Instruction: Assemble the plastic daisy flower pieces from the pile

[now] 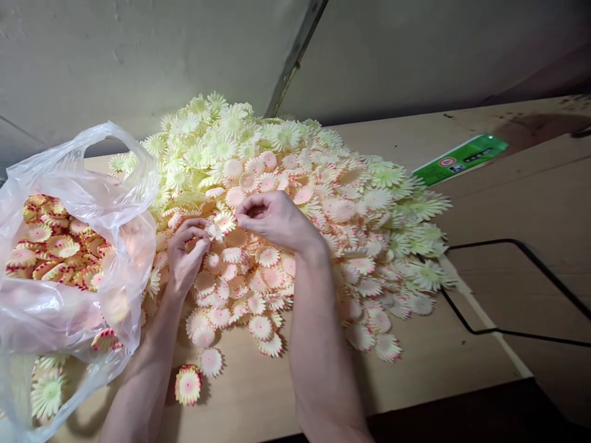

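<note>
A large heap of pale flower-shaped pieces [272,277] lies on the table, pink-tipped in front and greenish-white behind and at the right. Over its middle, my left hand [188,249] pinches the edge of a small whitish flower piece [215,231]. Just right of it is my right hand [272,218], fingers curled with thumb and index pressed together beside a yellowish flower piece [225,221]. Whether the right fingertips grip that piece is too small to tell. A thicker red-edged flower stack [188,385] sits near the front edge.
At the left, an open translucent plastic bag [50,307] holds many red-and-yellow flower pieces [62,246]. A green packet [462,161] lies at the back right. A black wire frame [549,271] crosses the right side. Behind the wooden table [249,394] stands a grey wall [184,55].
</note>
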